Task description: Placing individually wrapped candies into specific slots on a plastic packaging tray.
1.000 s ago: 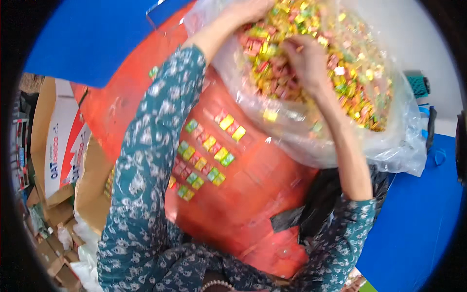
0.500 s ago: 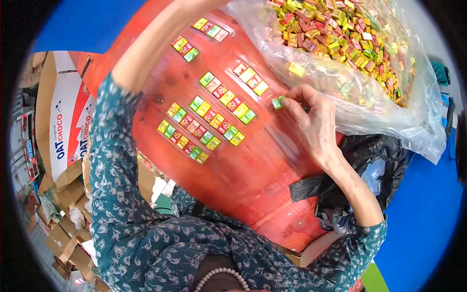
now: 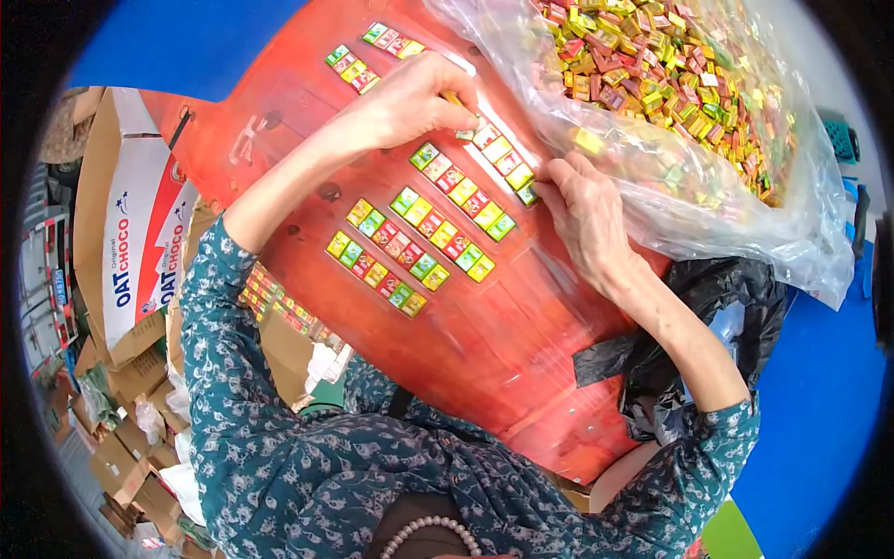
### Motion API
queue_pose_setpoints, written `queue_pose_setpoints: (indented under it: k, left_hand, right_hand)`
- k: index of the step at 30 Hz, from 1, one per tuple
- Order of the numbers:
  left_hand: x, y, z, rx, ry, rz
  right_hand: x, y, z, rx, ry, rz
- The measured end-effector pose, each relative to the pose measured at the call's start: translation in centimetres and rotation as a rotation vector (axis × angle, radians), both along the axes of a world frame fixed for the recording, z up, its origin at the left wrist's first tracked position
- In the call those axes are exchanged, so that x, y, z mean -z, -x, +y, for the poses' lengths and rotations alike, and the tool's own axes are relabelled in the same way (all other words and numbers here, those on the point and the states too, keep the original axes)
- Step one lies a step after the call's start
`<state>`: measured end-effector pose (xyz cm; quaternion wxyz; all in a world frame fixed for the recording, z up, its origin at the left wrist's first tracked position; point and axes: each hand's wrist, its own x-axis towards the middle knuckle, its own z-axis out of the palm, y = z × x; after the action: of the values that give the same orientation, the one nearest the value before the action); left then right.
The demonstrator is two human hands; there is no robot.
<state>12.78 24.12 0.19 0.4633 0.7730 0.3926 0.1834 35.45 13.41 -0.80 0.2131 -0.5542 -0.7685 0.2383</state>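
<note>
My left hand is over the far part of the red board, its fingers pinched on a small yellow wrapped block. Just below its fingertips begins a slanting row of small wrapped blocks in red, yellow and green. At that row's near right end, the fingertips of my right hand close on a small green block. More straight rows, such as a seven-block row, lie side by side nearer to me. Part of the far rows is hidden behind my left hand.
A clear plastic bag heaped with loose wrapped blocks lies at the far right. A black plastic bag hangs at the red board's right edge. Cardboard boxes stand at the left, blue surface at the right.
My left hand has come down from the far edge to the row's far end with a yellow block. My right hand has brought its green block to the near end; the view shifted slightly.
</note>
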Motion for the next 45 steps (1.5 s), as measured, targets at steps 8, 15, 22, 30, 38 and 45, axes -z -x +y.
queue_pose_setpoints:
  k: [8, 15, 22, 30, 38, 45]
  left_hand:
    - [-0.8, -1.1, 0.5, 0.142, -0.18, 0.251]
    - [1.0, -0.9, 0.4, 0.107, -0.267, 0.245]
    - [1.1, -1.3, 0.5, 0.101, -0.302, 0.19]
    - [0.9, -1.2, 0.6, 0.027, -0.183, 0.125]
    - [0.9, -0.1, 1.3, -0.315, 0.683, -0.333]
    - [0.4, 0.9, 1.2, -0.453, 0.806, -0.452]
  right_hand:
    - [0.0, 0.5, 0.1, -0.004, 0.012, 0.0]
    - [0.3, -0.4, 0.6, -0.011, -0.001, -0.013]
    - [0.5, -0.8, 1.0, -0.013, 0.006, -0.017]
    - [-0.7, 0.2, 2.4, -0.026, 0.012, 0.143]
    - [-2.7, 3.6, 4.7, 0.024, -0.001, 0.312]
    - [-0.7, 4.1, 4.9, -0.032, -0.015, 0.235]
